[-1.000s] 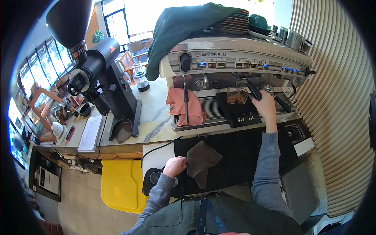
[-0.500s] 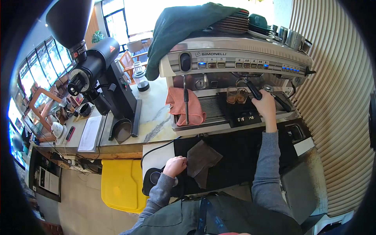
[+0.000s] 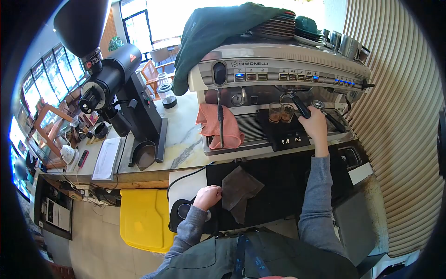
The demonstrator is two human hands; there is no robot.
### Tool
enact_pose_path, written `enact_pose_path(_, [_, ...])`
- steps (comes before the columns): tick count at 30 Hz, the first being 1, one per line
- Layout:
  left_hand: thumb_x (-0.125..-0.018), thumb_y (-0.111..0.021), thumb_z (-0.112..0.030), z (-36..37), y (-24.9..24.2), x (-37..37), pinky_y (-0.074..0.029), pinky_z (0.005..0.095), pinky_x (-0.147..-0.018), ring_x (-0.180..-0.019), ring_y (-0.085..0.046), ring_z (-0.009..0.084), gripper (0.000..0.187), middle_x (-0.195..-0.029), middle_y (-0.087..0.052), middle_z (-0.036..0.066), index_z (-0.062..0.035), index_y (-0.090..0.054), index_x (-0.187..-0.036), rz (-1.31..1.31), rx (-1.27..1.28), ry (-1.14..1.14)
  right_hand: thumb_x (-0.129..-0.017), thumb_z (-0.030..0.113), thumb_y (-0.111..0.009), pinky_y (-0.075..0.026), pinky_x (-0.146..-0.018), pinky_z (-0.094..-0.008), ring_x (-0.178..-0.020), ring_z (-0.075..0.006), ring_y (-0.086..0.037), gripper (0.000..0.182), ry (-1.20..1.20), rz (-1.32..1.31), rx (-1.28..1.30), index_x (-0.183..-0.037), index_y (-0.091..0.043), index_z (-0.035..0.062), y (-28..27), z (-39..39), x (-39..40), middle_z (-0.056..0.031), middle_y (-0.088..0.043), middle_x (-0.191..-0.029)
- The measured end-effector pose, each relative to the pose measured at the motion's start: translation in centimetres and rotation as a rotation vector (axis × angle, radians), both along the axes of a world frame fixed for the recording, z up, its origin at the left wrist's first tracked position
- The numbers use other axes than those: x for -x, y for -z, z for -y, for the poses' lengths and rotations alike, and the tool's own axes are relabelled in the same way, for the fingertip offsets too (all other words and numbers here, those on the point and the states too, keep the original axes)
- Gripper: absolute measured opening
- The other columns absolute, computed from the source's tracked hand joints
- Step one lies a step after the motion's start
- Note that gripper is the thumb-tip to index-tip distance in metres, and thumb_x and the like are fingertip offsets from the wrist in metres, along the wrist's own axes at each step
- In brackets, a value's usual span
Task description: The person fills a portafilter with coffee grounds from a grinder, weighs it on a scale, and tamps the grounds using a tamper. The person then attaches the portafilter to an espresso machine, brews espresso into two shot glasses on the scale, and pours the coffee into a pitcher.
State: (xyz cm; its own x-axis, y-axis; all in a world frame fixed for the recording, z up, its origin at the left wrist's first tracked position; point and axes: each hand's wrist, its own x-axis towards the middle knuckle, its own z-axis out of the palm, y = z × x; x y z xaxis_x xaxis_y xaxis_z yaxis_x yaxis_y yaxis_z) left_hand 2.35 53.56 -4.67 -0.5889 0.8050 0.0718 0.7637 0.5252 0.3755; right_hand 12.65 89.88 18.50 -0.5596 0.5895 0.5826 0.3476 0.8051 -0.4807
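My right hand [image 3: 314, 122] is closed round the black handle of a portafilter [image 3: 301, 106] fitted in the espresso machine [image 3: 278, 69]. Two small glasses [image 3: 280, 113] with brown liquid stand below it on a black scale [image 3: 287, 139], whose display is lit. My left hand [image 3: 207, 197] rests closed at the left edge of a dark grey cloth [image 3: 240, 190] on the black mat [image 3: 283, 186]; whether its fingers pinch the cloth is hard to see. A second portafilter [image 3: 332, 118] is right of my right hand.
A pink cloth [image 3: 218, 125] hangs by the steam wand at the machine's left. Further left are a black grinder [image 3: 130, 93], a clipboard with paper [image 3: 107, 159] and a glass jar [image 3: 168, 95]. A yellow bin [image 3: 145, 218] stands below the counter. Plates [image 3: 275, 27] are stacked on the machine.
The right-hand number on the scale display has risen from about 14.8 to 15.6. Both hands have stayed in place.
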Motion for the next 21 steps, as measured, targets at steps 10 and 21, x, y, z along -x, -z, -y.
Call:
enact_pose_path(10, [-0.081,-0.055,-0.022,-0.01,0.42,0.08,-0.052,0.0421,-0.068,-0.078,-0.064,0.0309,0.015,-0.080,-0.064,0.011,-0.0113,-0.066,-0.083,-0.005,-0.014,-0.002,-0.069,0.022,-0.067,-0.050,-0.072,-0.0451,-0.082,-0.0415,-0.063,0.036,-0.003,0.028,0.053,-0.096,-0.065,-0.0019,0.02,-0.17,0.10,-0.0254,-0.064,-0.081])
enact_pose_path(21, [-0.080,-0.056,-0.022,0.04,0.37,0.10,-0.052,0.0420,-0.067,-0.078,-0.064,0.0309,0.014,-0.079,-0.063,0.011,-0.0116,-0.066,-0.082,-0.011,-0.009,0.001,-0.069,0.022,-0.067,-0.050,-0.073,-0.0451,-0.082,-0.0414,-0.063,0.037,-0.003,0.037,0.052,-0.096,-0.064,-0.0030,0.06,-0.28,0.09,-0.0250,-0.065,-0.082])
